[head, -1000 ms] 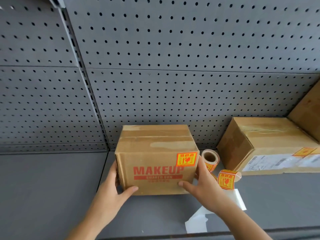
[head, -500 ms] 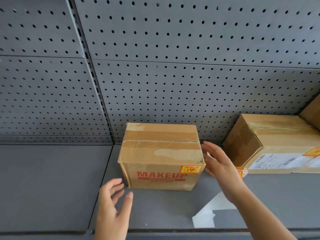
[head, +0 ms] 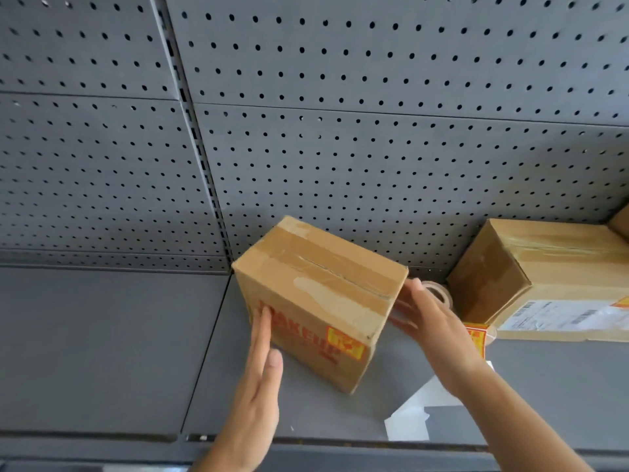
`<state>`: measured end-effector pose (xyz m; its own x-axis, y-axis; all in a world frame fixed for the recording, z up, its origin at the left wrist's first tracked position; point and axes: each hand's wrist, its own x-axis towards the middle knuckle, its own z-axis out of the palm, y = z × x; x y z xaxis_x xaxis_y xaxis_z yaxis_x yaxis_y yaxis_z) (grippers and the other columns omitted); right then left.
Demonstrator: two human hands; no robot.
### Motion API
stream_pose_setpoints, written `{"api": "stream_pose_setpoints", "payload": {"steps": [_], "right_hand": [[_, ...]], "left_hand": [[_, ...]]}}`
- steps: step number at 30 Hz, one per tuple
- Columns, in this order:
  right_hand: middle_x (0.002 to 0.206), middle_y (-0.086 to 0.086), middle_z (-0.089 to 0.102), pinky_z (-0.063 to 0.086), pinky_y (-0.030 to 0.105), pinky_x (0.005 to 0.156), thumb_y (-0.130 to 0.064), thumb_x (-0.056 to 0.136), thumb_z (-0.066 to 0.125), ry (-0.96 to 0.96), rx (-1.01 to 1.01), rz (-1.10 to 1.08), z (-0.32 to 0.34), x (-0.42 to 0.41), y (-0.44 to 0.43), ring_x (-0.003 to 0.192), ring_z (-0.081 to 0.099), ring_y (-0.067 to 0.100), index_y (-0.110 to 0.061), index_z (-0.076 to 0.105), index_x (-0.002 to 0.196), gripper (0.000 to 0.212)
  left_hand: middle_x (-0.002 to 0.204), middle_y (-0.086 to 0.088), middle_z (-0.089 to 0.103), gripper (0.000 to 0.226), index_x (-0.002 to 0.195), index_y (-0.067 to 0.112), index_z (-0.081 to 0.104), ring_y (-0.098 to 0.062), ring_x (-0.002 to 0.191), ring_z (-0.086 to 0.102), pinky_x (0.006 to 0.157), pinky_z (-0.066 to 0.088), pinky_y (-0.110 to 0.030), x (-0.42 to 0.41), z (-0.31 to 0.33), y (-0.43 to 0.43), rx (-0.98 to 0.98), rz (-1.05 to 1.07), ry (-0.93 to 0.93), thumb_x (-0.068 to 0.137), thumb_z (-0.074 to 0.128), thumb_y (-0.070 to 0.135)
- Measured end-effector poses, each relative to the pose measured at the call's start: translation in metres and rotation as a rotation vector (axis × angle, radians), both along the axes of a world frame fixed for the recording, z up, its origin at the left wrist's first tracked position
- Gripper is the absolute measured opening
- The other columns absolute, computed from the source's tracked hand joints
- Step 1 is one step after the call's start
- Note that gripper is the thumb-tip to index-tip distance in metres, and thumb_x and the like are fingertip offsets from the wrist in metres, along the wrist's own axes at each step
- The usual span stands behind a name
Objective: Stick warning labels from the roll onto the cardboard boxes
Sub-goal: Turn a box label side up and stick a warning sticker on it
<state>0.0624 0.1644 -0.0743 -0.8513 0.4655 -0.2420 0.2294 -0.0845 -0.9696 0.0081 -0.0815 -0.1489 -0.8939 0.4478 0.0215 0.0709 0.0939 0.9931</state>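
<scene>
A small cardboard box [head: 320, 291] printed "MAKEUP" in red stands on the grey shelf, turned at an angle, with a yellow-and-red warning label [head: 345, 343] on its front. My left hand [head: 258, 376] lies flat against the box's front left, fingers straight. My right hand [head: 432, 332] presses its right side with fingers spread. The label roll [head: 440, 294] lies behind my right hand, mostly hidden, and a strip of labels [head: 476, 338] trails from it.
A larger cardboard box [head: 551, 267] with a white shipping label and a warning label stands at the right. White backing paper [head: 412, 417] lies near the grey shelf's [head: 112, 342] front edge. A perforated grey back panel [head: 340, 148] rises behind.
The box has been turned clockwise from square to angled. My left hand came back from the shelf front to the box's front face, and my right hand moved onto its right side.
</scene>
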Motion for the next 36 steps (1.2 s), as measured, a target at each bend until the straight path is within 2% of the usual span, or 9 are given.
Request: {"api": "stream_pose_setpoints", "payload": {"steps": [4, 9, 14, 17, 20, 23, 28, 32, 36], "right_hand": [[0.126, -0.010, 0.072, 0.048, 0.047, 0.110, -0.041, 0.106, 0.038, 0.042, -0.006, -0.003, -0.010, 0.041, -0.016, 0.121, 0.066, 0.010, -0.034, 0.067, 0.127, 0.037], [0.125, -0.022, 0.068, 0.049, 0.043, 0.109, -0.059, 0.098, 0.043, -0.019, -0.026, 0.094, -0.016, 0.069, -0.039, 0.121, 0.063, 0.001, -0.054, 0.068, 0.111, 0.029], [0.124, -0.026, 0.068, 0.050, 0.034, 0.106, -0.049, 0.097, 0.041, -0.041, 0.013, 0.127, -0.015, 0.072, -0.040, 0.121, 0.062, -0.002, -0.056, 0.069, 0.109, 0.031], [0.125, -0.013, 0.071, 0.053, 0.035, 0.104, -0.047, 0.100, 0.051, 0.007, 0.017, 0.110, -0.009, 0.072, -0.031, 0.122, 0.064, 0.004, -0.042, 0.074, 0.113, 0.026], [0.126, -0.008, 0.071, 0.053, 0.038, 0.103, -0.030, 0.105, 0.052, 0.078, 0.037, 0.021, -0.006, 0.056, -0.012, 0.120, 0.066, 0.008, -0.029, 0.072, 0.120, 0.025], [0.130, -0.010, 0.068, 0.051, 0.040, 0.106, -0.024, 0.108, 0.044, 0.100, 0.065, -0.056, -0.003, 0.017, 0.012, 0.119, 0.066, 0.007, -0.028, 0.065, 0.129, 0.030], [0.139, -0.009, 0.064, 0.042, 0.043, 0.115, -0.039, 0.109, 0.037, 0.089, 0.032, -0.014, -0.003, -0.054, 0.029, 0.129, 0.059, 0.013, -0.032, 0.055, 0.141, 0.038], [0.122, -0.011, 0.074, 0.044, 0.041, 0.113, -0.044, 0.110, 0.026, 0.090, 0.048, 0.049, -0.001, -0.073, 0.020, 0.118, 0.066, 0.010, -0.034, 0.065, 0.130, 0.045], [0.122, -0.010, 0.073, 0.041, 0.045, 0.116, -0.051, 0.107, 0.028, 0.094, 0.100, -0.017, -0.012, -0.061, 0.024, 0.120, 0.065, 0.012, -0.036, 0.065, 0.127, 0.046]], "left_hand": [[0.166, 0.029, 0.013, 0.093, 0.161, 0.032, 0.007, 0.006, 0.153, 0.009, 0.128, 0.008, -0.032, -0.027, 0.016, 0.013, 0.083, -0.096, 0.008, 0.087, 0.026, 0.085], [0.142, 0.023, 0.059, 0.110, 0.151, 0.035, 0.041, 0.009, 0.133, 0.050, 0.101, 0.044, -0.008, -0.052, 0.028, 0.024, 0.008, -0.243, -0.132, 0.065, 0.027, 0.101], [0.114, 0.028, 0.072, 0.102, 0.123, 0.039, 0.063, 0.015, 0.110, 0.062, 0.085, 0.050, -0.005, -0.064, 0.038, 0.025, -0.039, -0.275, -0.157, 0.054, 0.028, 0.105], [0.131, 0.022, 0.067, 0.099, 0.142, 0.024, 0.053, 0.009, 0.125, 0.056, 0.103, 0.045, -0.012, -0.053, 0.044, 0.015, -0.037, -0.194, -0.079, 0.079, 0.015, 0.090], [0.145, 0.026, 0.055, 0.070, 0.149, 0.022, 0.045, 0.010, 0.138, 0.042, 0.109, 0.033, -0.008, -0.042, 0.018, 0.000, 0.002, -0.079, 0.031, 0.097, 0.033, 0.067], [0.134, 0.007, 0.065, 0.100, 0.131, 0.016, 0.062, -0.012, 0.140, 0.050, 0.111, 0.043, -0.031, -0.051, -0.046, -0.044, -0.018, -0.138, -0.174, 0.051, 0.091, 0.068], [0.157, 0.033, 0.034, 0.083, 0.146, 0.060, 0.037, -0.001, 0.151, 0.028, 0.124, 0.023, -0.048, 0.002, -0.080, -0.054, -0.178, -0.069, -0.103, 0.071, 0.034, 0.096], [0.156, 0.043, 0.022, 0.085, 0.142, 0.073, 0.020, -0.012, 0.153, 0.025, 0.119, 0.027, -0.036, 0.012, -0.069, -0.032, -0.166, -0.129, -0.066, 0.063, 0.030, 0.103], [0.161, 0.041, 0.003, 0.085, 0.141, 0.075, 0.009, 0.008, 0.152, 0.009, 0.124, 0.019, -0.034, 0.036, -0.024, -0.020, -0.063, -0.105, -0.016, 0.064, 0.032, 0.102]]}}
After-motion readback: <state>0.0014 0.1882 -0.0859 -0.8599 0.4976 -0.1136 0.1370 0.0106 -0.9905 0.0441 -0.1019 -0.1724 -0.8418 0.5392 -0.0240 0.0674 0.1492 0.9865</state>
